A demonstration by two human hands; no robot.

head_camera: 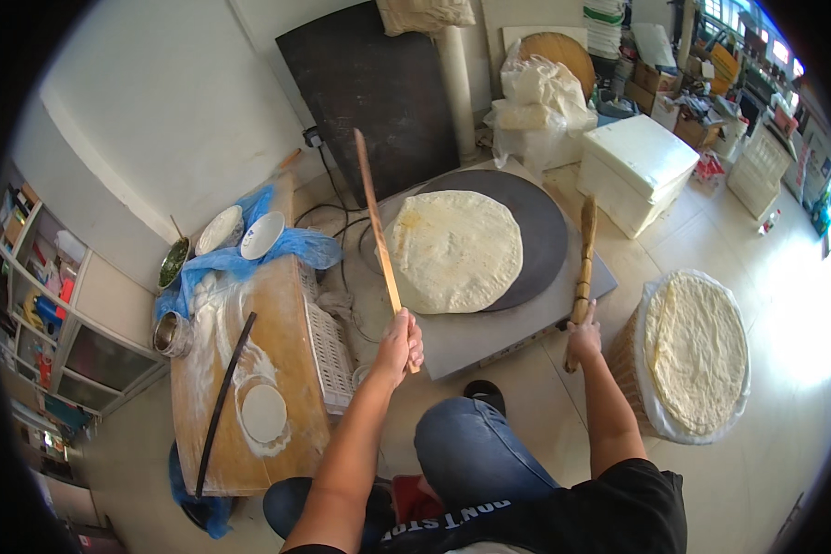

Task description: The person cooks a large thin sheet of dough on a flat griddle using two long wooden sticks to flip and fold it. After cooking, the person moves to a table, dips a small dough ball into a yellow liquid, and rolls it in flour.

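My left hand point(398, 350) grips a long flat wooden stick point(376, 225), which points up and away over the left side of a griddle. A large round flatbread point(460, 253) lies on the dark round griddle plate point(547, 239), covering its left part and reaching past its near left edge. In my right hand point(584, 339) is a bundled brush-like tool point(586, 256) with bindings along its length, held upright beside the right edge of the griddle's metal base point(450, 350). Neither tool clearly touches the bread.
To the left, a wooden table point(287, 332) carries a dark thin rolling pin point(225, 405), a rolled dough disc point(264, 413), flour and bowls. A lined basket point(630, 374) piled with flatbreads point(696, 350) stands at right. Behind it is a white foam box point(637, 170).
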